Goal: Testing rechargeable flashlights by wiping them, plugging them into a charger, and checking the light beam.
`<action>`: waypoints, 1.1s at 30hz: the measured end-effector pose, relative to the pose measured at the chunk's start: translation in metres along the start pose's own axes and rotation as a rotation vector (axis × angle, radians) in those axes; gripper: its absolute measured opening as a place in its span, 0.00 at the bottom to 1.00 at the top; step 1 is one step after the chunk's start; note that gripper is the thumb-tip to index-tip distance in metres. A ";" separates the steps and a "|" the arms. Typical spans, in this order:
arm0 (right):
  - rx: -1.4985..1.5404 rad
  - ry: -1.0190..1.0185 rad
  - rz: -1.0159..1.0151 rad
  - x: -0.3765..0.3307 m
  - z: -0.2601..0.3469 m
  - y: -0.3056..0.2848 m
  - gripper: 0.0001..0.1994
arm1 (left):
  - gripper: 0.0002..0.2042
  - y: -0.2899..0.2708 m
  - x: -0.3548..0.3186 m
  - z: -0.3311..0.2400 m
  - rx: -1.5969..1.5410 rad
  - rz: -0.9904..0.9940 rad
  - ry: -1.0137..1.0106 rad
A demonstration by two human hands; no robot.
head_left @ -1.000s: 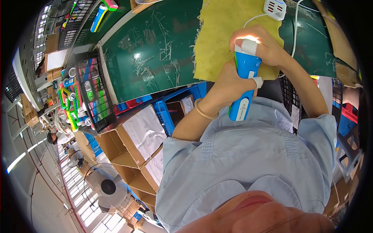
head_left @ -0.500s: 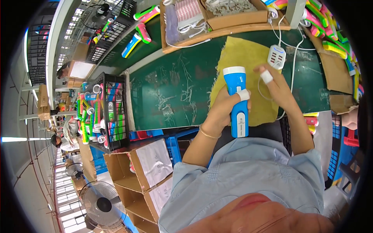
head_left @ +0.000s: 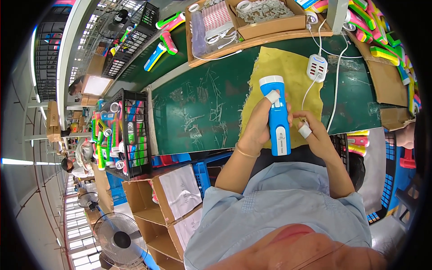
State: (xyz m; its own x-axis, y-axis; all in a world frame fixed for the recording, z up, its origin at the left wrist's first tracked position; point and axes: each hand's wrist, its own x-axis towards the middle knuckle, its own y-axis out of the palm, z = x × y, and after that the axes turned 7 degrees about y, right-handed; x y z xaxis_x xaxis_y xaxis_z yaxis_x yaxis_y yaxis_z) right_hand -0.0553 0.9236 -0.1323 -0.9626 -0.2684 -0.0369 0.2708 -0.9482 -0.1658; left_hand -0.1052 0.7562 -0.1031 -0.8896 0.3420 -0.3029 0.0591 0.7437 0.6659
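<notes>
Lowered toward the body, the blue-and-white plastic torch [head_left: 276, 116] sits clasped in the left hand [head_left: 260, 123]; right hand [head_left: 315, 135] fingers curl beside it, holding nothing visible, over the green bench [head_left: 198, 103].

Head-worn fisheye, downward, probably near workbench [head_left: 198, 103].

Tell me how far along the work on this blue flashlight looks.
Done: the blue flashlight looks assembled, white head and body joined. In hand: the left hand grips its body, and the right hand holds a white cable's end beside it. Left: the cable, running to the white charging hub, is not visibly plugged in.
</notes>
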 end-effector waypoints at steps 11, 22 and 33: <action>0.316 0.086 -0.068 -0.004 -0.005 -0.007 0.27 | 0.17 -0.001 -0.010 0.007 0.111 -0.012 0.014; 0.302 0.165 -0.186 -0.013 0.005 -0.006 0.17 | 0.10 -0.003 -0.012 0.018 0.215 -0.044 0.059; 0.269 0.086 -0.099 0.001 0.001 -0.019 0.12 | 0.44 -0.020 0.026 -0.019 1.393 -0.509 0.838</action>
State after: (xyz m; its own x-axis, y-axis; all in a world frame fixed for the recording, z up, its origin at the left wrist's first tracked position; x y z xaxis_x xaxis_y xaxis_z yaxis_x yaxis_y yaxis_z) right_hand -0.0615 0.9417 -0.1286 -0.9786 -0.1683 -0.1186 0.1578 -0.9830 0.0937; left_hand -0.1379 0.7387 -0.1110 -0.8925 -0.1072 0.4382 -0.3689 0.7325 -0.5721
